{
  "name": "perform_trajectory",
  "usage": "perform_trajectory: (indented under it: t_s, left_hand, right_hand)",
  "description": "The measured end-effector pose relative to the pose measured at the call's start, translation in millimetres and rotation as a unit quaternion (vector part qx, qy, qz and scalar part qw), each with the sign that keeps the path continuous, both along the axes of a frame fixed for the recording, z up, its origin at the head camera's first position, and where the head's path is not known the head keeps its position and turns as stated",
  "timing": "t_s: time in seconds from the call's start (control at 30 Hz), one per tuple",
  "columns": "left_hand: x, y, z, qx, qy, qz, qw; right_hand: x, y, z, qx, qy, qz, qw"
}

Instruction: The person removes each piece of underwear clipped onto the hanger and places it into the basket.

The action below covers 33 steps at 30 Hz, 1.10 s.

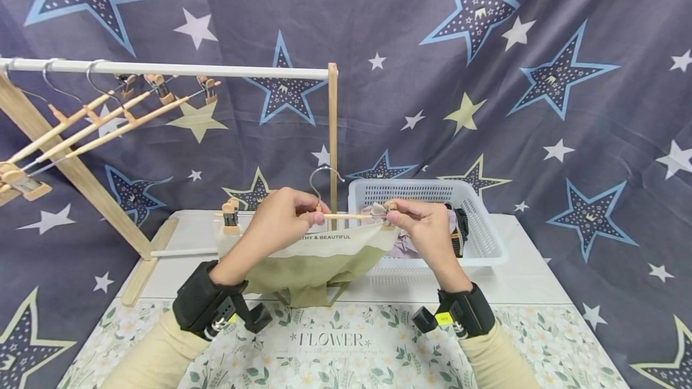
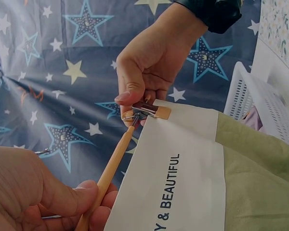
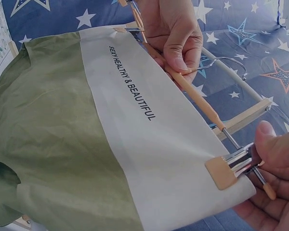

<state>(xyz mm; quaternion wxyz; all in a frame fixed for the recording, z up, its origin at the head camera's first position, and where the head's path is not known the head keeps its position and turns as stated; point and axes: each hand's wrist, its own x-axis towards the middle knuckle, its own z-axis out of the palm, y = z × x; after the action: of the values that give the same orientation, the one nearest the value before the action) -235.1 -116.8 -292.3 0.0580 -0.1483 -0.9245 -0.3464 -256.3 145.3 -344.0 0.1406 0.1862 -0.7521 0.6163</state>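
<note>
Green underpants [image 1: 308,281] with a broad white printed waistband [image 3: 149,110] hang from a wooden clip hanger [image 1: 346,217]. Mid-bar, at the foot of the metal hook [image 1: 319,174], my left hand [image 1: 283,218] grips the hanger between thumb and fingers. My right hand [image 1: 424,230] pinches the right-hand clip [image 3: 226,168], whose pad lies over the waistband's corner. The left-hand clip [image 1: 230,218] sits at the waistband's other corner. In the left wrist view, the bar [image 2: 108,173] runs between thumb and fingers.
A white rack [image 1: 216,69] with wooden legs stands at the left, several clip hangers [image 1: 103,122] on its rail. Behind my right hand, a white perforated basket [image 1: 489,245] holds mauve cloth and dark items. A floral mat [image 1: 330,353] covers the table's front.
</note>
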Motion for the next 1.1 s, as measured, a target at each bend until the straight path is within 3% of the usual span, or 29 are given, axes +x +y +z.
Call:
perform_trajectory:
  t_s: [0.3, 0.77, 1.1]
  left_hand:
    - [0.4, 0.8, -0.3, 0.005, 0.000, 0.001, 1.0000]
    - [-2.5, 3.2, 0.3, 0.000, 0.005, -0.001, 1.0000]
    - [-5.4, 6.8, 5.2, -0.006, 0.008, 0.000, 0.9999]
  right_hand:
    - [2.9, -2.1, 0.6, 0.008, 0.003, -0.034, 0.999]
    - [4.7, -4.4, 3.1, 0.026, 0.050, -0.089, 0.994]
    - [4.3, -2.9, 9.2, 0.030, 0.060, -0.105, 0.992]
